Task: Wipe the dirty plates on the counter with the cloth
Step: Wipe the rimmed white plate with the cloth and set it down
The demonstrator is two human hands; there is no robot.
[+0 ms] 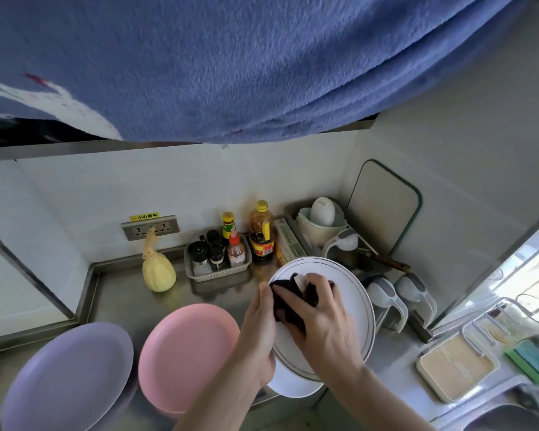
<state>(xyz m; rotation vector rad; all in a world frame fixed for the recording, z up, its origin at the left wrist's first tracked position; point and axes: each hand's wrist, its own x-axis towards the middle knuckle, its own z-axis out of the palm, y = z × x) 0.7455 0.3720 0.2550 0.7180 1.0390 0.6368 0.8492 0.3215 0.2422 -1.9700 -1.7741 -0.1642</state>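
A white plate [352, 293] with thin dark rings is tilted up above the steel counter [119, 293]. My left hand [259, 331] grips its left rim, thumb on the face. My right hand [321, 315] presses a dark cloth [288, 301] flat against the middle of the plate. Another white plate [293, 385] lies under it on the counter edge. A pink plate [184, 353] sits to the left, and a lilac plate [66, 377] further left.
A basket of spice jars and sauce bottles [218, 259], a dark oil bottle [262, 234] and a yellow spray bottle [157, 269] stand at the back. A dish rack [330, 231] and white containers [399, 300] crowd the right corner. A blue towel [262, 63] hangs overhead.
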